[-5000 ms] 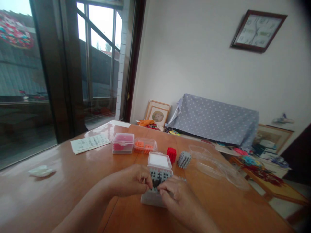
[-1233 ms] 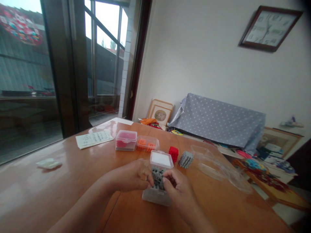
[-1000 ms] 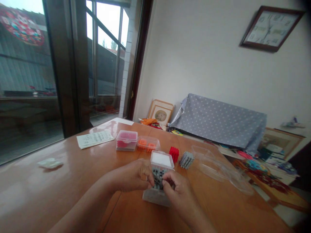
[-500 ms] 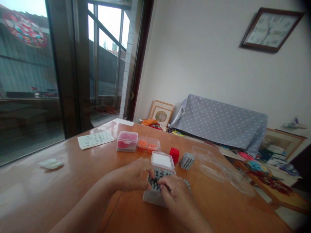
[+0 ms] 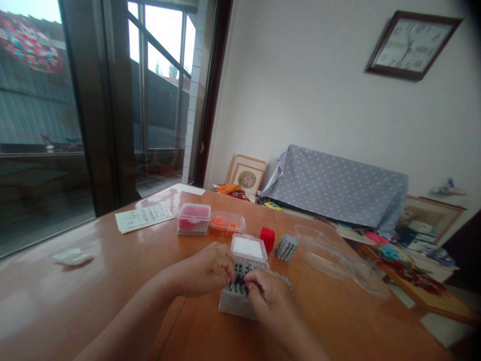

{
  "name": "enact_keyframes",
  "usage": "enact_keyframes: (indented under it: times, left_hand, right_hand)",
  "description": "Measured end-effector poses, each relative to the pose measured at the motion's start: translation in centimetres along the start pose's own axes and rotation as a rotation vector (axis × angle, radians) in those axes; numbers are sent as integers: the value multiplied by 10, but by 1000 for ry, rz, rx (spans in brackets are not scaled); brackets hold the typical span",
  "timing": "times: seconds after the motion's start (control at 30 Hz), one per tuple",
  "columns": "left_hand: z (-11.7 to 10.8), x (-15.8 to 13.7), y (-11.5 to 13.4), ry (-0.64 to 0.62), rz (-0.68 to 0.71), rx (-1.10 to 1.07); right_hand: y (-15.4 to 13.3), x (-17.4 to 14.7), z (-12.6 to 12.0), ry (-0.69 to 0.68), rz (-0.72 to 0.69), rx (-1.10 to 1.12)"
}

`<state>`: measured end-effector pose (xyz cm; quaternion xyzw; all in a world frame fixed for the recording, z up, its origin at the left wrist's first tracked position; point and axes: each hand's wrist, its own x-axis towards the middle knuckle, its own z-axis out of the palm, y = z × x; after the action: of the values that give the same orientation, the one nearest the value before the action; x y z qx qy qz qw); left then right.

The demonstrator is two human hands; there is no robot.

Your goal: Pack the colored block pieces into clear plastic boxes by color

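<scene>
A clear plastic box [image 5: 237, 305] stands at the middle of the table with its white-topped lid [image 5: 248, 247] tipped back. Small grey notched pieces [image 5: 238, 286] fill its top, with a dark gap among them. My left hand [image 5: 208, 269] reaches in from the left, thumb and fingers pinched together at the pieces' left side; whatever is between the fingertips is hidden. Opposite it, my right hand [image 5: 268, 291] has curled fingers closed on the grey pieces at the right. Behind the right hand, more grey pieces [image 5: 287, 282] partly show.
Beyond the box are a red block [image 5: 267, 239] and a ribbed grey block [image 5: 287, 247]. Farther left stand a pink-filled box [image 5: 194, 219] and a tray with orange pieces [image 5: 227, 223]. Clear empty trays [image 5: 330, 260] lie right; papers [image 5: 145, 216] and a crumpled wrapper [image 5: 72, 257] lie left.
My left thumb and fingers have drawn together from a wider spread over the box. My right hand stays nearly in place. The whole view has shifted slightly.
</scene>
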<state>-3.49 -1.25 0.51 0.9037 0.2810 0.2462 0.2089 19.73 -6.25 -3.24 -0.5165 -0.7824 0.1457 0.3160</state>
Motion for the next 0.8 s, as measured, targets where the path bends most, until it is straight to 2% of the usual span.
enact_keyframes:
  times: [0.2, 0.3, 0.4, 0.6, 0.7, 0.8]
  left_hand:
    - [0, 2, 1, -4, -19, -10]
    - [-1, 2, 1, -21, -12, -32]
    - [0, 1, -2, 21, -34, -44]
    - [8, 4, -18, 171, -127, -89]
    - [12, 6, -24, 209, -159, -103]
    - [16, 9, -30, 233, -166, -93]
  right_hand:
    - [1, 1, -6, 35, -9, 59]
    - [1, 1, -13, 64, 16, 88]
    - [10, 0, -27, 101, 71, 147]
    - [71, -6, -65, 223, 285, 184]
    - [102, -13, -72, 182, 344, 183]
    - [118, -19, -67, 85, 376, 203]
